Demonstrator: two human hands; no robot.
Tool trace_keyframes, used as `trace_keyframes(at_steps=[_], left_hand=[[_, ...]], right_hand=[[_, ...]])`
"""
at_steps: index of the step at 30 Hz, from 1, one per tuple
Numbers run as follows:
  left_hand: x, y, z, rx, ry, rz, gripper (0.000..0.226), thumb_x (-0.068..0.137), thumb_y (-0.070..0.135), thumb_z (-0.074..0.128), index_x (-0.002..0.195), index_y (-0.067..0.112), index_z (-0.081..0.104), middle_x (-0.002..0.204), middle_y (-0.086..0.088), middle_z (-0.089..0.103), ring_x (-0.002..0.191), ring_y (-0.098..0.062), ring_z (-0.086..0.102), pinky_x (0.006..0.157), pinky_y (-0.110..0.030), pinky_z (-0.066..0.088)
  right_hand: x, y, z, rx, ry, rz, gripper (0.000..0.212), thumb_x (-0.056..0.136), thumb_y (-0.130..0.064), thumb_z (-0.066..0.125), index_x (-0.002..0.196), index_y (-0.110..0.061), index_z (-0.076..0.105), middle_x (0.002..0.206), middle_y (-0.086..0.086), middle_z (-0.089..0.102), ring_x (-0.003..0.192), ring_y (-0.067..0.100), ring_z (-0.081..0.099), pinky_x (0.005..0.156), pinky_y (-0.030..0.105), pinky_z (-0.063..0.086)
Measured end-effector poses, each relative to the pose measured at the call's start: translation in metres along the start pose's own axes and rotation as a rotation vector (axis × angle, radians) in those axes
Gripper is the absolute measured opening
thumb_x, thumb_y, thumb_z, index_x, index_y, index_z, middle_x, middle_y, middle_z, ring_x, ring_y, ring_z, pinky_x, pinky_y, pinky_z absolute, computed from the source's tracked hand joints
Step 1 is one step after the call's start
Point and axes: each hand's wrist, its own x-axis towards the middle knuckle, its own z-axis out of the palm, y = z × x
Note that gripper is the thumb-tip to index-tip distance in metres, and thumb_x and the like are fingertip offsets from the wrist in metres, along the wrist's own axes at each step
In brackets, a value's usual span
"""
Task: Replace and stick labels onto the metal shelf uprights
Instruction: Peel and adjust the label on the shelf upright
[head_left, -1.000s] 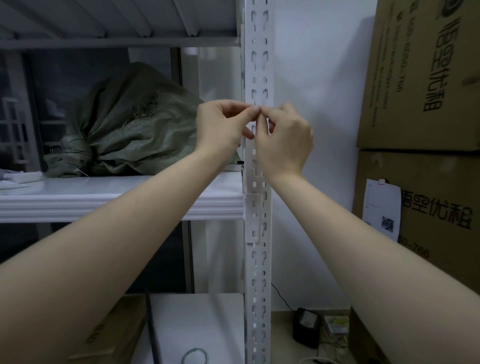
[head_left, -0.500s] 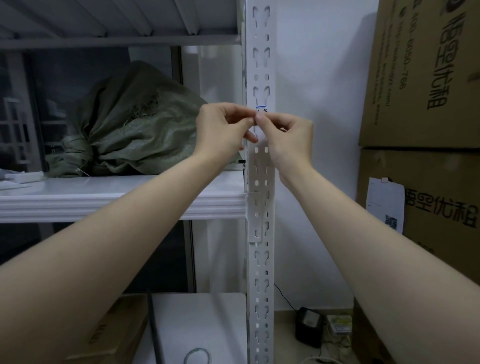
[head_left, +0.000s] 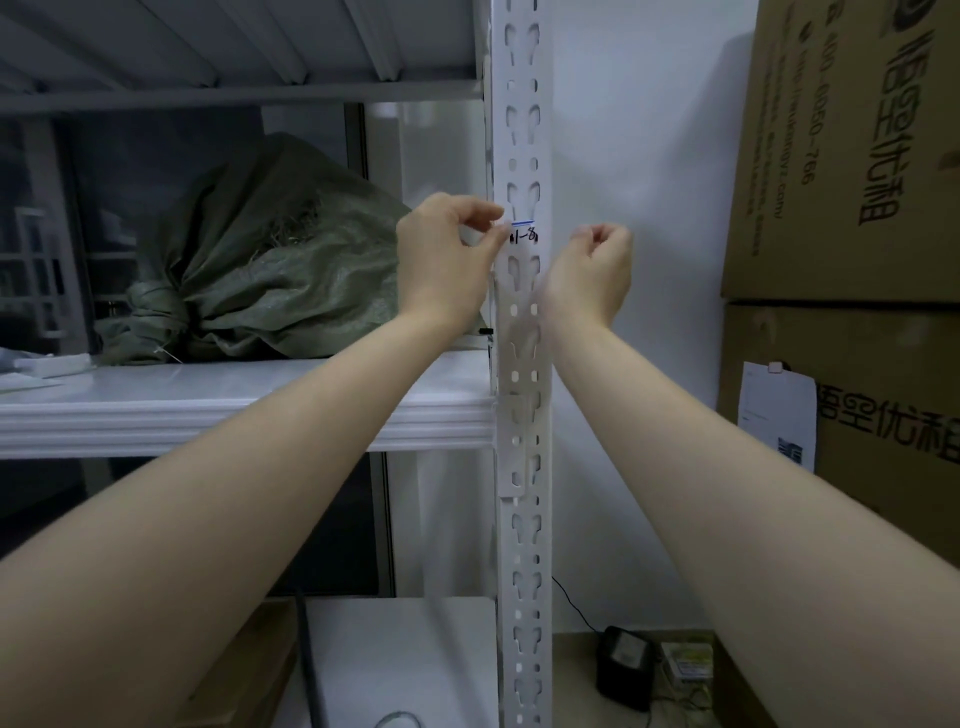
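A white perforated metal upright (head_left: 523, 405) runs from top to bottom at the centre. A small white label (head_left: 523, 232) with a blue top line and black handwriting sits on its front face. My left hand (head_left: 451, 255) pinches the label's left edge between thumb and fingertips against the upright. My right hand (head_left: 592, 273) is off the label, just right of the upright, fingers curled with nothing in them.
A green woven sack (head_left: 270, 270) lies on the white shelf (head_left: 218, 410) to the left. Stacked cardboard boxes (head_left: 852, 218) stand on the right. A black device (head_left: 623, 667) with cables sits on the floor; a white box (head_left: 405, 660) is under the shelf.
Both hands were pinching the label at the upright. Now my right hand has let go and drawn back to the right, uncovering the written label; my left hand still holds its left edge.
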Motion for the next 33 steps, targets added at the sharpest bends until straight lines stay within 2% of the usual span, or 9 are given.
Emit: trace_keyframes(at_steps=[5,9,13,16,21,23,28,29,33], left_hand=[[0.009,0.003,0.007,0.147,-0.004,0.149,0.01,0.084,0.025,0.073,0.092,0.019,0.077,0.089,0.004,0.066,0.074,-0.014,0.061,0.074,-0.037,0.055],[0.008,-0.002,0.012,0.224,0.002,0.257,0.007,0.083,0.02,0.073,0.084,0.013,0.076,0.085,-0.001,0.067,0.07,-0.018,0.061,0.068,-0.038,0.054],[0.009,-0.006,0.014,0.232,0.0,0.301,0.006,0.085,0.016,0.071,0.083,0.01,0.073,0.084,-0.002,0.066,0.068,-0.016,0.06,0.069,-0.038,0.053],[0.01,-0.005,0.015,0.215,-0.026,0.307,0.006,0.087,0.012,0.069,0.082,0.009,0.068,0.085,-0.003,0.064,0.068,-0.013,0.058,0.069,-0.034,0.052],[0.015,-0.006,0.017,0.168,-0.055,0.273,0.004,0.088,0.011,0.066,0.084,0.009,0.065,0.086,0.002,0.059,0.072,-0.012,0.056,0.07,-0.026,0.05],[0.016,-0.007,0.019,0.136,-0.05,0.254,0.004,0.087,0.009,0.066,0.084,0.008,0.065,0.086,0.001,0.058,0.074,-0.012,0.055,0.07,-0.022,0.048],[0.017,-0.009,0.02,0.168,-0.076,0.285,0.005,0.089,0.008,0.063,0.085,0.005,0.063,0.086,0.002,0.052,0.073,-0.011,0.048,0.064,-0.008,0.037],[0.016,-0.01,0.02,0.183,-0.093,0.31,0.006,0.09,0.008,0.062,0.085,0.004,0.062,0.087,0.002,0.05,0.072,-0.011,0.046,0.064,-0.01,0.038],[0.009,-0.016,0.019,0.215,-0.139,0.385,0.008,0.091,0.009,0.058,0.088,0.002,0.06,0.089,-0.001,0.05,0.075,-0.017,0.049,0.071,-0.038,0.047]], right_hand=[[-0.003,-0.006,0.012,0.114,-0.073,0.181,0.012,0.099,-0.016,0.033,0.098,-0.013,0.045,0.093,-0.001,0.051,0.084,0.02,0.048,0.074,0.026,0.036],[-0.005,-0.006,0.014,0.096,-0.07,0.191,0.023,0.1,-0.015,0.03,0.113,-0.005,0.047,0.096,0.002,0.046,0.084,0.02,0.044,0.066,0.021,0.029],[-0.005,-0.003,0.013,0.071,-0.086,0.186,0.017,0.098,-0.01,0.028,0.105,-0.005,0.043,0.097,0.005,0.044,0.083,0.021,0.044,0.064,0.021,0.03],[-0.006,-0.003,0.013,0.077,-0.091,0.165,0.008,0.097,-0.007,0.027,0.095,-0.008,0.035,0.094,0.006,0.043,0.079,0.021,0.044,0.058,0.018,0.028],[-0.007,0.001,0.014,0.058,-0.09,0.126,0.009,0.097,-0.008,0.026,0.093,-0.007,0.034,0.086,0.002,0.044,0.073,0.018,0.043,0.055,0.022,0.032],[-0.007,0.003,0.015,0.065,-0.095,0.115,0.009,0.097,-0.007,0.025,0.092,-0.007,0.033,0.081,-0.001,0.041,0.068,0.016,0.04,0.044,0.013,0.033],[-0.006,0.005,0.015,0.064,-0.084,0.081,0.008,0.096,-0.006,0.025,0.092,-0.007,0.032,0.077,-0.002,0.038,0.063,0.012,0.038,0.043,0.004,0.032],[-0.006,0.005,0.016,0.064,-0.078,0.075,0.008,0.096,-0.006,0.025,0.092,-0.007,0.032,0.074,-0.003,0.037,0.063,0.014,0.038,0.043,0.006,0.032],[-0.007,0.009,0.017,0.072,-0.057,0.049,0.007,0.095,-0.005,0.026,0.091,-0.007,0.031,0.075,-0.002,0.04,0.065,0.019,0.041,0.049,0.018,0.031]])
